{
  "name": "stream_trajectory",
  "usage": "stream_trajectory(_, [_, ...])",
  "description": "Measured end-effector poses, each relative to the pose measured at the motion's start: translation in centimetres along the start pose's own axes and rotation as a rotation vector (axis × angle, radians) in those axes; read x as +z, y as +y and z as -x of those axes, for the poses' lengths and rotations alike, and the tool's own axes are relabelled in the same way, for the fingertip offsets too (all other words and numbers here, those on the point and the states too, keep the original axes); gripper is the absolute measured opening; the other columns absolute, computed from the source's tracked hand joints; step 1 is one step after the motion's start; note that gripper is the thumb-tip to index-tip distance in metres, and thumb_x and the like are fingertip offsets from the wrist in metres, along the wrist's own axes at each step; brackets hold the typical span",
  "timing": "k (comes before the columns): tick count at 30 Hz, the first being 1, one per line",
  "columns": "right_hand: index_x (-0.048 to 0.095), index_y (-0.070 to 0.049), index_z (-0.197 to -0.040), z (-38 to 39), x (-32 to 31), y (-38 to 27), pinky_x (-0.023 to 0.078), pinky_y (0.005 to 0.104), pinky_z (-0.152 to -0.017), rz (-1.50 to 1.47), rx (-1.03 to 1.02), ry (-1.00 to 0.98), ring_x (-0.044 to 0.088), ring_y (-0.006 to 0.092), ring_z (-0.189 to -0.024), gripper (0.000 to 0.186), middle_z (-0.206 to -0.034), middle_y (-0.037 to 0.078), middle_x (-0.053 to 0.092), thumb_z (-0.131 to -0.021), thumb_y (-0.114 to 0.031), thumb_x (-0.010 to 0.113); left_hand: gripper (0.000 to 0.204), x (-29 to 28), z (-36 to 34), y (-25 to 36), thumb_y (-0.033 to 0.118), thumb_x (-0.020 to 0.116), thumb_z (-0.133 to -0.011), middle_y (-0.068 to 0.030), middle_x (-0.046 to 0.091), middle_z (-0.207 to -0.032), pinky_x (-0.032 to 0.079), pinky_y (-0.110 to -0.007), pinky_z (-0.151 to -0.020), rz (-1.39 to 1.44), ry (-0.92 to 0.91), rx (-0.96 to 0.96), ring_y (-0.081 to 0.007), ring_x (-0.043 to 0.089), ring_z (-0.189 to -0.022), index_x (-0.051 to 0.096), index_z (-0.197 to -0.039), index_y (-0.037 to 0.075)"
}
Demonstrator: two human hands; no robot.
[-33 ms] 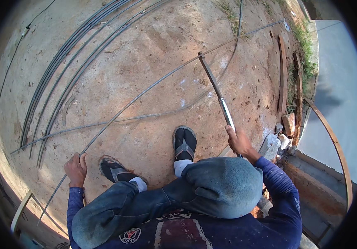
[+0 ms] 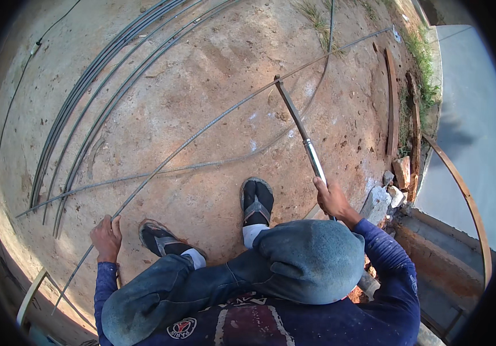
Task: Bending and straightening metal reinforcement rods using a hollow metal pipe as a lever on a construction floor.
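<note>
My left hand (image 2: 107,239) is closed around a long, thin steel reinforcing bar (image 2: 186,142) near its lower left end. From there the bar runs up and to the right over the dirt. In my right hand (image 2: 333,199) is the bright metal handle of a rebar bending wrench (image 2: 299,123), gripped in wrapped fingers. The wrench slants away from me, and its slotted dark head meets the bar at the upper middle. Beneath the held bar, a second reinforcing bar (image 2: 202,165) crosses the ground and curves up at the right.
Several long bars (image 2: 83,95) lie bundled at the left, beside a dark cable (image 2: 12,98). Wooden boards (image 2: 391,104) and broken masonry (image 2: 377,202) lie right, along a grey slab (image 2: 461,127) and a trench (image 2: 441,256). My sandalled feet (image 2: 257,202) rest on the dirt.
</note>
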State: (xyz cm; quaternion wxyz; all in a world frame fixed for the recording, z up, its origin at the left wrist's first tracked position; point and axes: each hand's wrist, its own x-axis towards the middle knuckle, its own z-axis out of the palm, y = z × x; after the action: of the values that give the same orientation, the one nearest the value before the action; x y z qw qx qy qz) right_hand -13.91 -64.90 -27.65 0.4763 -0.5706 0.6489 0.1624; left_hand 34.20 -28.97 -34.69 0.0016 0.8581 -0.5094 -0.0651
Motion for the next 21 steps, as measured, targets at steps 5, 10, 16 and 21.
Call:
stream_trajectory(5, [0.047, -0.005, -0.094, -1.1, -0.4, 3.8, 0.041, 0.0299, -0.043, -0.296, 0.005, -0.179, 0.049, 0.0119, -0.047, 0.040, -0.060, 0.001, 0.049, -0.095, -0.044, 0.056, 0.032, 0.7, 0.2, -1.5, 0.030, 0.060, -0.093, -0.0154, 0.053, -0.060, 0.038, -0.046, -0.050, 0.022, -0.020, 0.032, -0.0378, 0.055, -0.055, 0.050, -0.074, 0.007])
stream_trajectory(10, [0.052, -0.005, -0.103, -4.6, -0.4, 11.2, 0.044, 0.0305, -0.050, 0.602, -0.418, 0.605, 0.051, 0.0128, -0.056, 0.033, -0.069, 0.001, 0.051, -0.079, -0.019, 0.068, 0.033, 0.2, -1.0, -1.9, 0.030, 0.059, -0.093, -0.0171, 0.052, -0.061, 0.037, -0.046, -0.051, 0.136, 0.010, 0.092, -0.0389, 0.054, -0.058, 0.048, -0.074, 0.005])
stream_trajectory(16, [0.058, -0.007, -0.102, -4.9, -3.2, 9.3, 0.048, 0.0518, -0.066, 0.162, -0.160, 0.176, 0.062, 0.0412, -0.071, 0.028, -0.081, 0.023, 0.062, -0.075, -0.015, 0.060, 0.034, 2.1, 0.7, -1.1, 0.029, 0.058, -0.094, -0.0193, 0.052, -0.063, 0.038, -0.048, -0.053, 0.165, -0.143, 0.009, -0.0415, 0.054, -0.061, 0.049, -0.074, 0.003])
stream_trajectory(21, [0.055, -0.009, -0.095, -4.5, -2.6, 8.3, 0.048, 0.0515, -0.068, 0.589, -0.101, 0.684, 0.063, 0.0427, -0.073, 0.019, -0.074, 0.019, 0.064, -0.077, -0.015, 0.058, 0.033, 1.8, 0.1, 0.1, 0.030, 0.057, -0.094, -0.0201, 0.055, -0.066, 0.039, -0.048, -0.055, 0.212, -0.123, 0.003, -0.0422, 0.055, -0.063, 0.050, -0.076, 0.003])
